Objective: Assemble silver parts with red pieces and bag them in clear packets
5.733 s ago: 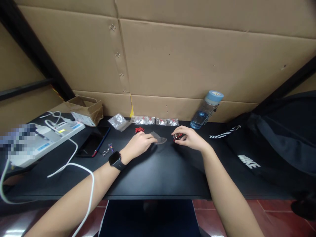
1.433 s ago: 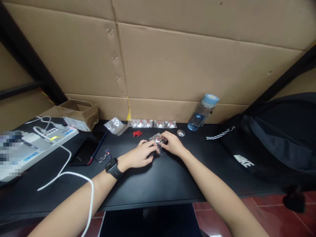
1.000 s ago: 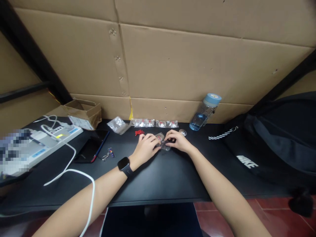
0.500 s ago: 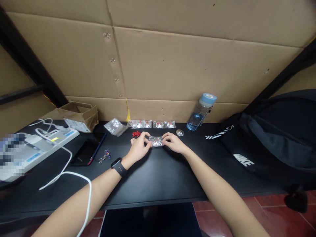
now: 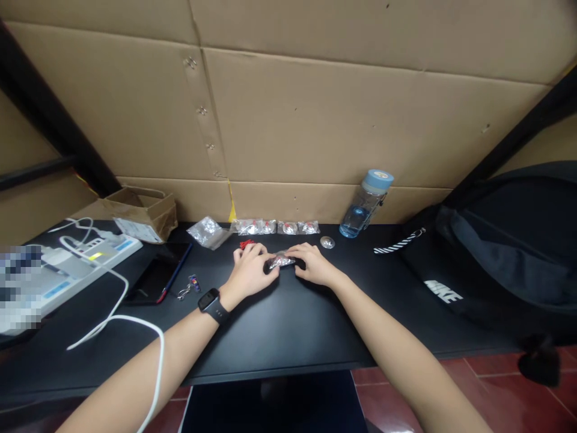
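Observation:
Between my hands, just above or on the black table, is a small clear plastic bag (image 5: 282, 260) with something shiny inside. The fingers of my left hand (image 5: 252, 267) grip its left end; a dark watch sits on that wrist. My right hand (image 5: 314, 264) pinches its right end between thumb and fingers. Red pieces (image 5: 246, 244) lie just behind my left hand, partly covered by it. Behind the hands, several small clear packets (image 5: 288, 228) with shiny round contents and red bits form a row. A shiny round disc (image 5: 327, 242) lies to the right.
Clear plastic bags (image 5: 207, 232) lie back left, near an open cardboard box (image 5: 144, 210). A tablet (image 5: 158, 273), a keyring (image 5: 189, 287) and a power strip (image 5: 97, 255) with white cables are left. A water bottle (image 5: 366, 204) and black backpack (image 5: 505, 240) stand right.
My left hand has turned and its fingers now curl over the bag's left end. The bag looks more folded and tilted, with less of its face showing. The view has shifted slightly.

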